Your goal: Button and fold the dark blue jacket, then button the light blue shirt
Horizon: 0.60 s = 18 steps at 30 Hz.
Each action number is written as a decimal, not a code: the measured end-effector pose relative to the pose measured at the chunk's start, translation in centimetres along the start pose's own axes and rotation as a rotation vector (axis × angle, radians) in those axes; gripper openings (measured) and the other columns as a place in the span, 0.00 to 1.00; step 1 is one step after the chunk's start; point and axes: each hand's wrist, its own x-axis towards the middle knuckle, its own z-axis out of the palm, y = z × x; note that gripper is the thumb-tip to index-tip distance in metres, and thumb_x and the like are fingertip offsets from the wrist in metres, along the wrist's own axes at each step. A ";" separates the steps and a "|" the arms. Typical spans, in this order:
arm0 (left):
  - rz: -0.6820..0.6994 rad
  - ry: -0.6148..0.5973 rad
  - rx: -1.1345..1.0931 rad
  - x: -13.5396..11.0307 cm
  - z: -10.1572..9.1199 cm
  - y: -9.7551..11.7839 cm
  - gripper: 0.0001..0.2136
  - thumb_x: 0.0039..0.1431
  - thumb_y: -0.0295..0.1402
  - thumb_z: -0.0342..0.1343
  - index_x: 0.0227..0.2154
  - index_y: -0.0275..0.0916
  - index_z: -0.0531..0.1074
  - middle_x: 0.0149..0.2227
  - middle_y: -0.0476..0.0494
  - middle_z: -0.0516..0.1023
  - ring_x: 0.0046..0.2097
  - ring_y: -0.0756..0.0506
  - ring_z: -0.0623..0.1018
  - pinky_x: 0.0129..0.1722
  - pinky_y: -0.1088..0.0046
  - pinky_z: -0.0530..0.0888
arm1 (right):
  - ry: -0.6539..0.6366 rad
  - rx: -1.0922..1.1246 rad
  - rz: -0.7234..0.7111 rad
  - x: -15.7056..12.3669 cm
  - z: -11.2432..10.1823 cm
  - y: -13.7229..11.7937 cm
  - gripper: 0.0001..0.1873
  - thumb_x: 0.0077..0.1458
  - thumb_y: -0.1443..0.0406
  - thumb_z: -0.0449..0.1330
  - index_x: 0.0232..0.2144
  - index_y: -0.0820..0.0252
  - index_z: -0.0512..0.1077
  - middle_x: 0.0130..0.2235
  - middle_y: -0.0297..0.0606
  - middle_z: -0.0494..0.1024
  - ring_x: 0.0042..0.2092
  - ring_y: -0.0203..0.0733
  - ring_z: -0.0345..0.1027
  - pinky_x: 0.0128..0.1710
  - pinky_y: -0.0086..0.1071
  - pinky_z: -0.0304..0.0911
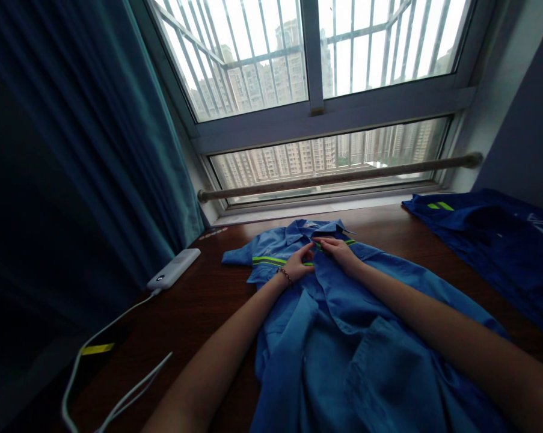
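Observation:
A blue work jacket (280,343) with yellow-green stripes lies spread on a dark wooden surface, its collar (298,230) toward the window. Over the upper chest, my left hand (299,263) has its fingers bent in and pressed to the cloth at the front opening. Close on its right, my right hand (337,249) pinches the front edge of the jacket just below the collar. The fingertips of both hands almost meet there. Whatever small part of the cloth sits between them is too small to make out.
A white power bank (174,269) with a white cable (111,328) lies at the left beside a blue curtain (163,150). Darker blue clothing (492,240) lies at the right. A metal rail (343,178) crosses the window behind.

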 end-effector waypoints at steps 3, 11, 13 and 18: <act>-0.034 -0.060 -0.092 0.2 -0.2 -0.3 0.36 0.39 0.25 0.59 0.54 0.36 0.54 0.34 0.46 0.70 0.36 0.49 0.70 0.39 0.72 0.68 | 0.017 -0.062 -0.054 0.0 0.1 0.0 0.16 0.41 0.62 0.58 0.36 0.58 0.74 0.37 0.35 0.75 0.39 0.40 0.66 0.37 0.31 0.59; 0.081 -0.068 0.046 -0.1 0.2 0.0 0.35 0.42 0.28 0.57 0.55 0.35 0.52 0.35 0.45 0.70 0.36 0.48 0.70 0.40 0.71 0.69 | 0.203 -0.373 -0.193 0.1 0.1 0.9 0.17 0.37 0.57 0.62 0.30 0.60 0.71 0.30 0.37 0.74 0.30 0.38 0.66 0.31 0.30 0.60; 0.083 -0.047 0.095 -0.2 0.2 0.1 0.34 0.42 0.28 0.57 0.55 0.36 0.53 0.35 0.45 0.70 0.37 0.47 0.70 0.40 0.71 0.69 | 0.227 -0.415 -0.207 0.1 0.1 1.0 0.18 0.34 0.57 0.64 0.30 0.61 0.70 0.30 0.36 0.73 0.29 0.38 0.65 0.30 0.30 0.60; 0.077 -0.028 0.104 -0.4 0.2 0.4 0.32 0.44 0.30 0.56 0.55 0.36 0.53 0.35 0.47 0.69 0.35 0.49 0.70 0.38 0.73 0.68 | 0.188 -0.412 -0.162 0.6 0.0 1.4 0.14 0.36 0.63 0.63 0.29 0.61 0.70 0.30 0.38 0.73 0.32 0.40 0.66 0.33 0.31 0.61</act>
